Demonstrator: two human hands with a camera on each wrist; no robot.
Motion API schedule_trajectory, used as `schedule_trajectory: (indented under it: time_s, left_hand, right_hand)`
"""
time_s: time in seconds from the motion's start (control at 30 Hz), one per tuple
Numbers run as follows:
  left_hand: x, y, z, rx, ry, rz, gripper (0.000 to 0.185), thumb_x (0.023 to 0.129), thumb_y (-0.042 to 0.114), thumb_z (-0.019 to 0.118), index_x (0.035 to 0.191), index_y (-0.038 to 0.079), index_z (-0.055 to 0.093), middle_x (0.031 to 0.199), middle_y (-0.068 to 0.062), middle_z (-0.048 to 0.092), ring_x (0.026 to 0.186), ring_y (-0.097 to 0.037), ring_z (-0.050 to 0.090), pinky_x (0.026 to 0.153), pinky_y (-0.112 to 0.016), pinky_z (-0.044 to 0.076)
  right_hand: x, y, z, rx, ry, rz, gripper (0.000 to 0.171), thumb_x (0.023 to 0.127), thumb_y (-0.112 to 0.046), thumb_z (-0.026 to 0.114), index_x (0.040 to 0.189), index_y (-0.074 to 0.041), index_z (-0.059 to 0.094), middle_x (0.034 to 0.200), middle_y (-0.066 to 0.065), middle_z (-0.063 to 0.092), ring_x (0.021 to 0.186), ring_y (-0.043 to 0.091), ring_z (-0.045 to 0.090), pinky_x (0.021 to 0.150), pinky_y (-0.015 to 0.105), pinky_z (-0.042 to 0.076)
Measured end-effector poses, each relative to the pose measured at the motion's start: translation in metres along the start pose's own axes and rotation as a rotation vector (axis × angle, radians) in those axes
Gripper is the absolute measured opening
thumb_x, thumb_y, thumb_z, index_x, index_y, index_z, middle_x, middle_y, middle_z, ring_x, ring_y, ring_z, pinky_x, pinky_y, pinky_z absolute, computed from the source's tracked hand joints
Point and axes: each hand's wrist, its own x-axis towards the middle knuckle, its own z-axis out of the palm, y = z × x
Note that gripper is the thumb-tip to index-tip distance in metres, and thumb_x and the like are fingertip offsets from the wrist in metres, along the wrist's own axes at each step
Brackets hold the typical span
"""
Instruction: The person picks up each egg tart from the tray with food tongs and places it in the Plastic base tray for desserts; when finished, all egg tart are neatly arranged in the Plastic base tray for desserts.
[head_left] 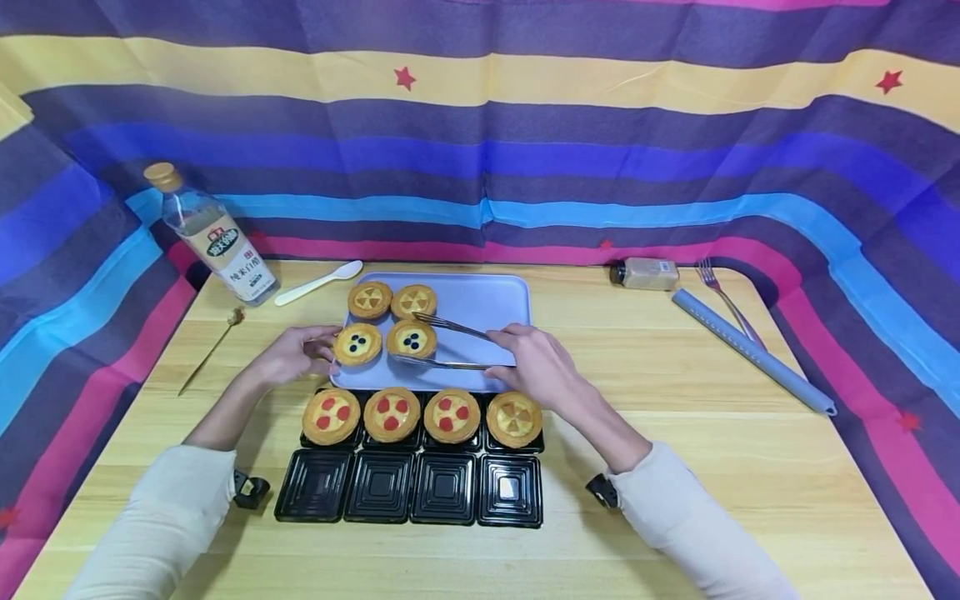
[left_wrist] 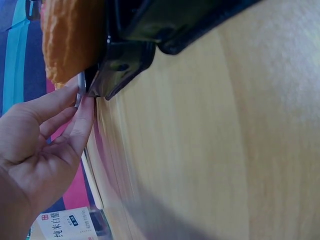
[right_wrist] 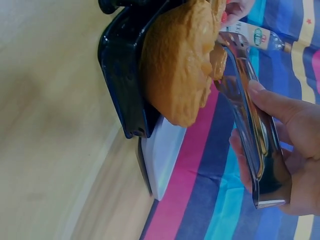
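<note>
Metal tongs (head_left: 442,343) are gripped by the right hand (head_left: 536,362), arms spread around a blueberry tart (head_left: 411,338) (tray (head_left: 491,300) centre); at nine o'clock, the tray's edge is touched by straight left hand (head_left: 296,354) fingers.

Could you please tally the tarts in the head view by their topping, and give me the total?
Yellow-wedge topping: 3, two at the back of the lavender tray and one in the black tray.
Blueberry topping: 2, both on the lavender tray, near the tongs.
Red-dot topping: 3, all in the black tray.
Total: 8 tarts.
</note>
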Motion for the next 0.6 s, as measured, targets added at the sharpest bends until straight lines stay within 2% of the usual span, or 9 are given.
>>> schedule_trajectory:
  time_s: [0.27,0.47,0.6]
  left_hand:
    - [-0.001,-0.001,0.000,-0.003,-0.002,-0.004,0.077,0.079,0.000,0.070,0.144,-0.006,0.029,0.126,-0.029,0.050,0.103,-0.028,0.059,0.078,-0.022,0.055]
    - [0.000,-0.001,0.000,0.001,-0.002,0.003,0.078,0.079,0.000,0.070,0.144,-0.007,0.029,0.126,-0.029,0.051,0.103,-0.028,0.059,0.078,-0.022,0.055]
    - [0.000,0.000,0.000,0.000,-0.001,0.002,0.077,0.079,-0.001,0.070,0.144,-0.007,0.029,0.125,-0.029,0.051,0.102,-0.027,0.059,0.078,-0.022,0.055]
  right_hand:
    - [-0.012,0.001,-0.012,-0.004,0.010,-0.021,0.056,0.077,-0.032,0.077,0.124,-0.005,0.062,0.113,0.011,0.068,0.096,0.025,0.067,0.083,0.036,0.057]
    - [-0.029,0.006,-0.028,-0.011,0.019,-0.027,0.055,0.077,-0.033,0.077,0.123,-0.006,0.063,0.118,0.015,0.066,0.107,0.031,0.064,0.089,0.042,0.054]
    - [-0.042,0.010,-0.037,-0.012,0.039,-0.044,0.055,0.076,-0.034,0.078,0.122,-0.007,0.064,0.116,0.016,0.067,0.105,0.031,0.065,0.088,0.042,0.055]
